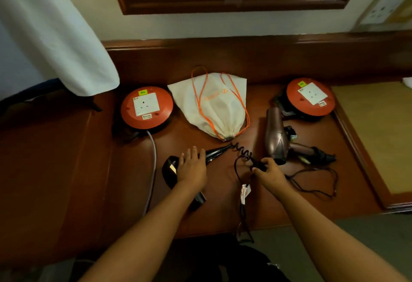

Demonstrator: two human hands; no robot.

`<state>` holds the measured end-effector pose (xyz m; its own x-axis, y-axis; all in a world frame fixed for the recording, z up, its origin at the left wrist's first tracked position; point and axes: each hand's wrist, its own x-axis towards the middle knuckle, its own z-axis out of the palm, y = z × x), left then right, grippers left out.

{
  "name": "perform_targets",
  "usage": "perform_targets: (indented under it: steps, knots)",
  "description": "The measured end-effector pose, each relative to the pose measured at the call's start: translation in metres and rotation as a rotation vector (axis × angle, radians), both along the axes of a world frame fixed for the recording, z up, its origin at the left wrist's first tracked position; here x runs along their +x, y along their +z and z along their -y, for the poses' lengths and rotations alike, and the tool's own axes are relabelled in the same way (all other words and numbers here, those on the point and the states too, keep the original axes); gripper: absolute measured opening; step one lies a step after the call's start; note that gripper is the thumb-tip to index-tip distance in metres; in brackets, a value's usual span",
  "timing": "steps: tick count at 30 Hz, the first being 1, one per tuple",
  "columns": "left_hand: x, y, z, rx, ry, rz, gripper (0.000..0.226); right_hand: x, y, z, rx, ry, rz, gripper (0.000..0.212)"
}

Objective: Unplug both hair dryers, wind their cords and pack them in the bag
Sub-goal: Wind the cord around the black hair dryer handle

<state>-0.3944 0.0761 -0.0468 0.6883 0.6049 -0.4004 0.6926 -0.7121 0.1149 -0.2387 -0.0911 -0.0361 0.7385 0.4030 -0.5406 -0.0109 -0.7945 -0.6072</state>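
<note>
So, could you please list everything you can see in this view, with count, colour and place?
black hair dryer: one, black, lying on the desk at front left, under the left hand
black cord: one, black, partly coiled, running from the black dryer's handle to the right hand and over the desk edge
bronze hair dryer: one, bronze-brown, lying on the desk at right
drawstring bag: one, cream with orange strings, at centre back, mouth drawn shut
socket reels: two, red with white sockets, either side of the bag, nothing plugged in
desk: one, dark red-brown wood
left hand: rests on the black hair dryer
right hand: holds the black cord
</note>
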Motion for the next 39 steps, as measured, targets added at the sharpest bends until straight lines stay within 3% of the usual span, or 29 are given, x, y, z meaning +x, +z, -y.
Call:
perform_targets:
  steps: [7,10,14,26,28,31,33,36,39]
  knots:
    - [0.030,-0.023,-0.015,-0.100,0.033,-0.086,0.058,0.005,-0.022,0.013,-0.012,0.048,-0.086,0.032]
    - [0.030,-0.020,-0.021,-0.118,0.023,-0.060,0.046,0.007,-0.024,0.015,0.001,0.111,-0.121,0.027]
    - [0.017,-0.005,-0.028,-0.154,0.027,0.052,0.051,0.012,-0.025,0.016,0.015,0.122,-0.107,0.030]
    - [-0.032,0.079,-0.042,0.148,0.222,0.365,0.049,0.013,0.009,-0.023,0.206,0.239,-0.102,0.035]
    - [-0.033,0.094,-0.043,0.198,0.229,0.407,0.050,0.011,0.020,-0.035,0.273,0.150,-0.222,0.027]
    - [-0.027,0.117,-0.042,0.190,0.265,0.502,0.052,0.002,0.052,-0.059,0.533,-0.129,-0.684,0.017]
    - [-0.023,0.133,-0.041,0.166,0.279,0.587,0.052,-0.004,0.076,-0.074,0.671,-0.176,-0.876,0.011]
    - [-0.016,0.151,-0.041,0.165,0.252,0.649,0.051,-0.011,0.103,-0.090,0.758,-0.138,-0.958,0.010]
    - [-0.010,0.163,-0.041,0.193,0.209,0.636,0.051,-0.011,0.117,-0.100,0.755,-0.120,-0.912,0.005]
